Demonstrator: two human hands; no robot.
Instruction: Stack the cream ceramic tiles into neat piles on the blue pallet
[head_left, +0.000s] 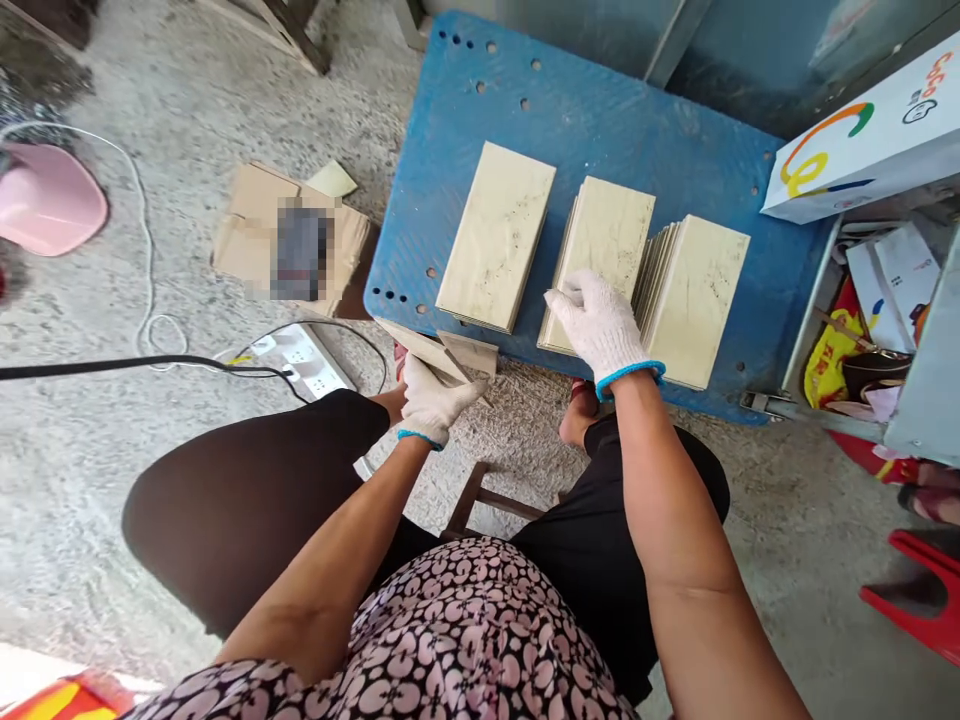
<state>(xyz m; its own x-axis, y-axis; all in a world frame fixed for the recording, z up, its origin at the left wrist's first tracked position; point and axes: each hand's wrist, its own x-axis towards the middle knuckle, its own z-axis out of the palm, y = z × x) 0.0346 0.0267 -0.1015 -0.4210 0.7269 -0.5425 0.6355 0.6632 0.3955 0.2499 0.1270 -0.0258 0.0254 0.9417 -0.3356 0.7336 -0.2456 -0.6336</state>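
I sit at a low blue table that carries three stacks of cream marbled tiles. My left hand, in a white glove, is closed on a thin tile piece held just below the table's near edge. My gloved right hand rests on the near end of the middle tile stack, fingers curled over its left edge. The left stack lies flat. The right stack is fanned, its tiles leaning on one another.
On the concrete floor at the left lie a cardboard box, a white power strip with black cables, and a pink basin. A white printed box and an open bin of packets stand at the right, with a red stool nearby.
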